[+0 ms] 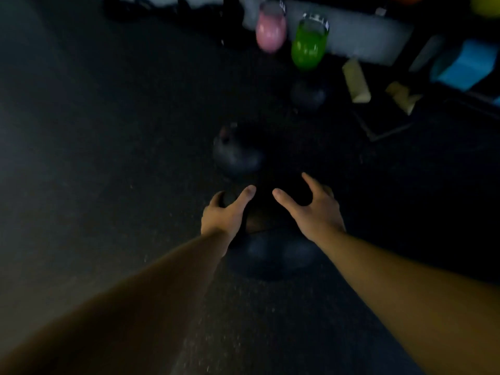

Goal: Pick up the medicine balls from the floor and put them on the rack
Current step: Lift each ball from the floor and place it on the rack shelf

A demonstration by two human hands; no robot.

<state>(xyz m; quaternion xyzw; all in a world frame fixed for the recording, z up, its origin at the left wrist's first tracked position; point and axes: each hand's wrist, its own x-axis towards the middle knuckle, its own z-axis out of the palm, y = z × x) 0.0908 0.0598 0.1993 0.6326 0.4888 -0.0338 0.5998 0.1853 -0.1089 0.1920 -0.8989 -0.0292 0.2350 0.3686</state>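
The view is dark and blurred. A black medicine ball (270, 255) lies on the floor right in front of me. My left hand (226, 212) and my right hand (311, 209) hover over its far upper part, one on each side, fingers spread, holding nothing. I cannot tell whether they touch it. A second dark ball (238, 155) lies just beyond, and a third (308, 96) farther back. No rack is clearly visible.
A pink kettlebell (270, 31) and a green kettlebell (308, 47) stand at the back. Pale foam blocks (357, 82) and a blue pad (465, 63) lie at the right. Dark rubber floor (94, 158) stretches to the left.
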